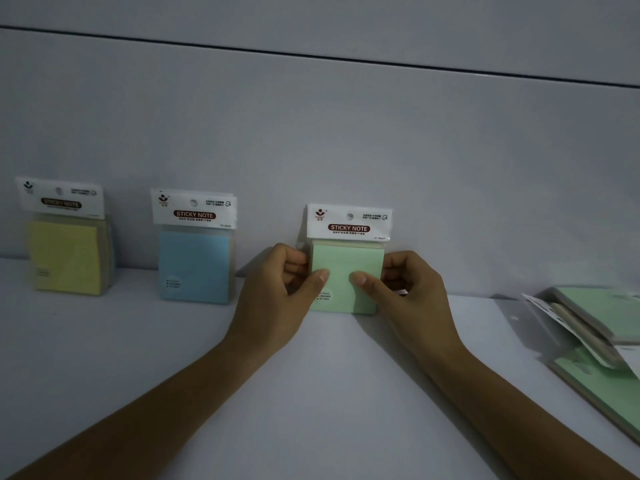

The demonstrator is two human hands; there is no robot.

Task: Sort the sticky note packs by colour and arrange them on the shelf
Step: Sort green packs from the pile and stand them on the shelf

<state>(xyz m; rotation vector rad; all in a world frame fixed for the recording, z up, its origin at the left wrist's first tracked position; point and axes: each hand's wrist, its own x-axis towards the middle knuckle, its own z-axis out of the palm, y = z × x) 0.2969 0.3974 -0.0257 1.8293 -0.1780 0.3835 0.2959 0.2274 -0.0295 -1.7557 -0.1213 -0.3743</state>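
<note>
One upright mint-green pack point(348, 258) with white "STICKY NOTE" header point(349, 221)

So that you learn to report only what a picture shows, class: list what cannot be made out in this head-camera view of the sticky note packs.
1. Head view: small print on the green pack, too small; the left hand covers part of its sticker.
2. Head view: the pile of green packs is cut off by the right edge, so no count.
3. Head view: yellow pack label, blurred and dim.
</note>
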